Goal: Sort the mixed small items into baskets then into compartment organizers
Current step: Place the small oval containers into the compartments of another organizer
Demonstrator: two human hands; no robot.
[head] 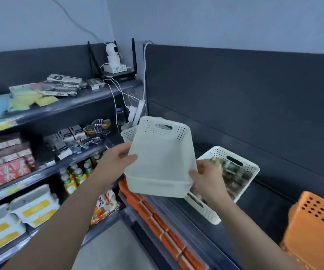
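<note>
Shop corner, dark shelves [91,98] of packaged goods at 9 o'clock. At centre the white basket [157,158] is held in the air, tilted, with its smooth face to the camera and its contents hidden. The left hand [118,158] grips its 9 o'clock edge and the right hand [202,172] its 4 o'clock corner. The fingers [193,173] curl round the walls, likely a two-sided hold to keep the tilt under control. The filled basket [250,168] of mixed items sits at 3 o'clock, probably the source. An orange basket [317,221] stands at 4 o'clock, apart.
</note>
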